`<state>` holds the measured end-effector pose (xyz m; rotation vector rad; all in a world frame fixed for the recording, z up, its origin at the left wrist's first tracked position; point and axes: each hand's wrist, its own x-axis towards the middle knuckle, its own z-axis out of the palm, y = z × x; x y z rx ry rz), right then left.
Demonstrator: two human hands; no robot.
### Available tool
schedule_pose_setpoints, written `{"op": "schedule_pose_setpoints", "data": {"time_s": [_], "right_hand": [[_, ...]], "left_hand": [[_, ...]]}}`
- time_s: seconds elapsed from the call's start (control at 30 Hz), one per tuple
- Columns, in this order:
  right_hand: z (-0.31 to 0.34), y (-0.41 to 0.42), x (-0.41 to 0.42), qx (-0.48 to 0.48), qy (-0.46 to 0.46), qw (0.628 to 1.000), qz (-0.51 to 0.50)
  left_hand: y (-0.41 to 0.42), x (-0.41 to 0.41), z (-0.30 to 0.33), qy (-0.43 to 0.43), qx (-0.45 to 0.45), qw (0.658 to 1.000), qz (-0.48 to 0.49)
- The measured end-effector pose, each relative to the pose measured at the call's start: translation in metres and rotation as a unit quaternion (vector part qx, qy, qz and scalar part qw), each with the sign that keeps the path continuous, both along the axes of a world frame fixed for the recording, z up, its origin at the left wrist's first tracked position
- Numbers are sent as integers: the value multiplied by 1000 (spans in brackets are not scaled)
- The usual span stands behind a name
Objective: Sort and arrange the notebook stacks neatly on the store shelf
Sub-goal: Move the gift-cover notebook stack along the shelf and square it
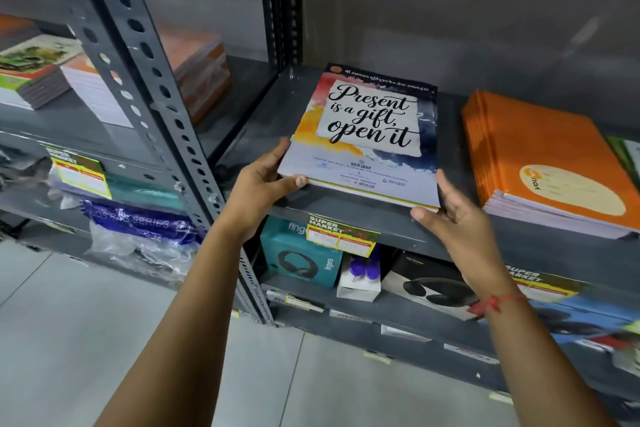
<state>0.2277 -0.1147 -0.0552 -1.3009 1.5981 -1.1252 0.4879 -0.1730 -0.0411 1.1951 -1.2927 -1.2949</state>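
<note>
A thin stack of notebooks [367, 135], its top cover reading "Present is a gift, open it", lies on the grey metal shelf [374, 218]. My left hand [263, 184] grips the stack's near left corner, thumb on top. My right hand [453, 215] presses against its near right corner with fingers spread along the edge. To the right on the same shelf sits a stack of orange notebooks [540, 156]. More notebook stacks [41, 69] lie on the neighbouring shelf unit at the left.
A perforated grey upright [149, 80] divides the two shelf units. Below are boxed headphones [301, 253], a small white box [358, 282] and plastic-wrapped goods [138, 232]. Yellow price tags [341, 234] hang on the shelf edges. Grey tiled floor lies beneath.
</note>
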Motion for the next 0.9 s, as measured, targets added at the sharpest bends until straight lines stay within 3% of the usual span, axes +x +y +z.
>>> {"op": "schedule_pose_setpoints", "data": {"time_s": [0.5,0.9], "right_hand": [[-15,-15,0,-67,-22,997,-44],[-13,-22,0,-52,-38,998,-26]], "left_hand": [[-17,3,-8,-25,-23,998,56],[-17,-4,-8,-29,-26,994,100]]}}
